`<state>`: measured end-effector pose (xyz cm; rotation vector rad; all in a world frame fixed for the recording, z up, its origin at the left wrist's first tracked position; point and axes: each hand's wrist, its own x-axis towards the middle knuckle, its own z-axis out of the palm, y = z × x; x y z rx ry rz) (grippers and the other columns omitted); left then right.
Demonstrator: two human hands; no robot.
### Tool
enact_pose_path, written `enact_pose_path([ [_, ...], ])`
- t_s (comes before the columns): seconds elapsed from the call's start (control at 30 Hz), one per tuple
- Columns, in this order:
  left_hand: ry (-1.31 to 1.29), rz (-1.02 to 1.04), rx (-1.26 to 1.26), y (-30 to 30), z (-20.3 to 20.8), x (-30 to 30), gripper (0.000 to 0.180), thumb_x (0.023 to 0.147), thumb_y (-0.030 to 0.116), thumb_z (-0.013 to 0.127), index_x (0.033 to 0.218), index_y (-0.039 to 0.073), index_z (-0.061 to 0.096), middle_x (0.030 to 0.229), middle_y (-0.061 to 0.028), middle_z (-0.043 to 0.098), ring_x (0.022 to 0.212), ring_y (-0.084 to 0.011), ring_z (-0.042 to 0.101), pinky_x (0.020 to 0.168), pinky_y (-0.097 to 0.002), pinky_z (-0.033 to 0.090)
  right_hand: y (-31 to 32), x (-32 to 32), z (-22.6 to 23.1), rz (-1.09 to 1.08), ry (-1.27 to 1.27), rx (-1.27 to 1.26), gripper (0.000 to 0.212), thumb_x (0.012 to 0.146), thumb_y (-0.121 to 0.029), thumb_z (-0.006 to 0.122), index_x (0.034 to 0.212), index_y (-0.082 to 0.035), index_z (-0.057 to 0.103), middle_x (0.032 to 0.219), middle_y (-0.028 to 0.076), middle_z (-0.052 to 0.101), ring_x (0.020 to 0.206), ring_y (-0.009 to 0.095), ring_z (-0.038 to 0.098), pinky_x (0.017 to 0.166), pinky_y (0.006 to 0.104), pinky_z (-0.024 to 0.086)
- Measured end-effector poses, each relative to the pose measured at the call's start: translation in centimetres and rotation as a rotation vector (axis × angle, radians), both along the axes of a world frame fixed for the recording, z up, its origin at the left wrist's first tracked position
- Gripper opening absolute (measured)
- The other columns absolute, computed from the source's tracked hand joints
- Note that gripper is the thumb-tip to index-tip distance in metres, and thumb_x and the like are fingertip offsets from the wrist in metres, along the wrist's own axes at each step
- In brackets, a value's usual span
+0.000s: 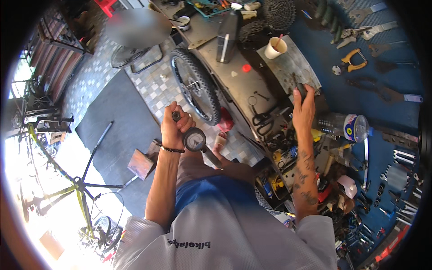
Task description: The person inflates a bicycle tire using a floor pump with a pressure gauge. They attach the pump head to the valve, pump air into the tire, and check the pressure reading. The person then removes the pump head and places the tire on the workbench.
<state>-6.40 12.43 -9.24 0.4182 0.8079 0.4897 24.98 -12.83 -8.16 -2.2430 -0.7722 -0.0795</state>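
Note:
My left hand (176, 123) is closed in a fist around a dark tube-shaped tool with a hollow end. Beside that wrist is a round dial gauge (195, 139) with a dark stem, apparently part of the same hand pump. Over the workbench, my right hand (305, 108) has its fingers and thumb on a small dark-handled tool (300, 91), whose thin end lies over a sheet of paper (310, 76). A paper cup (273, 48) with a stick in it stands on that sheet. Black-handled scissors (262, 120) lie left of my right hand.
A bicycle wheel (211, 101) leans against the bench. On the bench stand a dark bottle (227, 38), a red cap (246, 68), and a clear plastic bottle (333, 123). Pliers (353, 60) and several wrenches lie to the right. A bike frame (77, 182) stands at left.

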Motion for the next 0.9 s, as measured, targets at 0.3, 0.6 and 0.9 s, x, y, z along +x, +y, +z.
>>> enact_pose_path([
  [0.3,-0.239,-0.015,-0.139,0.4,1.2,-1.5,0.046,0.111,0.042,0.048,0.075,0.014,0.055,0.049,0.0057,0.030,0.044,-0.0106,0.031,0.061,-0.0329,0.044,1.3,-2.7,-2.9,-0.033,-0.364,-0.166,0.030,0.100,-0.027,0.077,0.119,-0.007,0.065,0.130,0.021,0.059,0.123,0.044,0.061,0.106,0.0530,0.047],
  [0.6,-0.312,-0.147,0.159,0.6,4.7,-0.3,0.074,0.106,0.071,0.050,0.135,0.004,0.059,0.100,-0.0125,0.071,0.101,-0.0259,0.068,0.110,-0.0458,0.047,8.0,-26.7,-0.5,0.457,0.737,0.148,0.069,0.097,-0.027,0.077,0.150,-0.004,0.039,0.120,0.029,0.068,0.109,0.045,0.071,0.091,0.0518,0.053],
  [0.9,-0.109,-0.657,0.255,-1.2,0.9,-6.6,0.070,0.100,0.026,0.074,0.158,0.006,0.040,0.158,-0.0247,0.050,0.138,-0.0438,0.057,0.111,-0.0573,0.053,8.9,-31.2,3.0,0.309,0.487,0.118,0.078,0.095,-0.022,0.079,0.160,-0.002,0.042,0.141,0.028,0.054,0.111,0.039,0.071,0.088,0.0471,0.059],
])
